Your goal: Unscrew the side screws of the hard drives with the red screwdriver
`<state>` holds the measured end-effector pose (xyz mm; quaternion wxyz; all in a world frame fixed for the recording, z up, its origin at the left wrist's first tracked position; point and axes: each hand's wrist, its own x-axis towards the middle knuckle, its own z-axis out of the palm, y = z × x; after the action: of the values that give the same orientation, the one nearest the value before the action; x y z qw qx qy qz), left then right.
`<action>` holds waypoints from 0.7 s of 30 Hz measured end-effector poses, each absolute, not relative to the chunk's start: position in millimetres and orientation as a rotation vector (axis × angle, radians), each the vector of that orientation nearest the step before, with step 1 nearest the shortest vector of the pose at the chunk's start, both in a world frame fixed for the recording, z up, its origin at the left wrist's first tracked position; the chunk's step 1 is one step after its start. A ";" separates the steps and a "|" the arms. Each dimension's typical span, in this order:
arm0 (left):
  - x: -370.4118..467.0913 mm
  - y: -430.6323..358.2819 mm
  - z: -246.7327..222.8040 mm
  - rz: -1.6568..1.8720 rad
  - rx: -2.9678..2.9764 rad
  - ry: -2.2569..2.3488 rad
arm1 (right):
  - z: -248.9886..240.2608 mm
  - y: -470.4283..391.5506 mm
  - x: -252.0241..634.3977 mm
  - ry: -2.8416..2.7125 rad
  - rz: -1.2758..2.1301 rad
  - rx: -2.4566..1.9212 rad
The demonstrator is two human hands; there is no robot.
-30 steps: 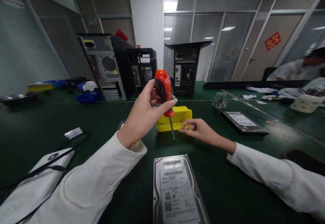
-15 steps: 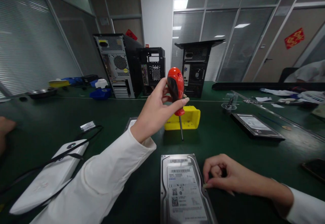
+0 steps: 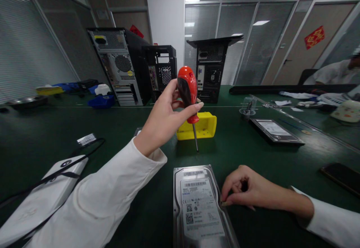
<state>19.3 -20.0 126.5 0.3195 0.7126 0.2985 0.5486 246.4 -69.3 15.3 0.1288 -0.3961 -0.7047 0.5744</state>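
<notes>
My left hand (image 3: pixel 168 118) is wrapped round the red and black handle of a screwdriver (image 3: pixel 188 90), held upright with its shaft pointing down, above the table beyond the hard drive. A silver hard drive (image 3: pixel 200 206) with a white label lies flat in front of me. Beside its right edge, my right hand (image 3: pixel 242 188) has thumb and fingertips pinched together; anything between them is too small to name. Behind the screwdriver shaft sits a yellow bin (image 3: pixel 209 126) with small bits inside.
Computer cases (image 3: pixel 120 68) stand at the back of the green table (image 3: pixel 135 210). Another hard drive (image 3: pixel 277 131) lies at right, near a phone (image 3: pixel 341 176). A white device (image 3: pixel 42 203) with a black strap is at left. A person (image 3: pixel 332 71) sits at far right.
The view has shifted slightly, so most things appear further left and a little higher. Both hands keep nearly the same pose, the left one still round the screwdriver.
</notes>
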 end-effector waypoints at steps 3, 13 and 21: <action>19.6 -20.6 126.9 1.446 1.870 0.780 | 16.3 -69.5 245.9 -2.055 1.669 -1.174; 18.0 -22.1 129.0 1.442 1.855 0.771 | 16.7 -67.4 250.5 -2.186 1.603 -1.084; 19.0 -23.1 130.0 1.442 1.847 0.788 | 14.5 -69.8 253.9 -2.225 1.528 -1.028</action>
<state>19.0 -23.1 130.0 0.3285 0.7058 0.3012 0.5507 253.9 -69.8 14.5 0.1264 -0.3529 -0.7642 0.5249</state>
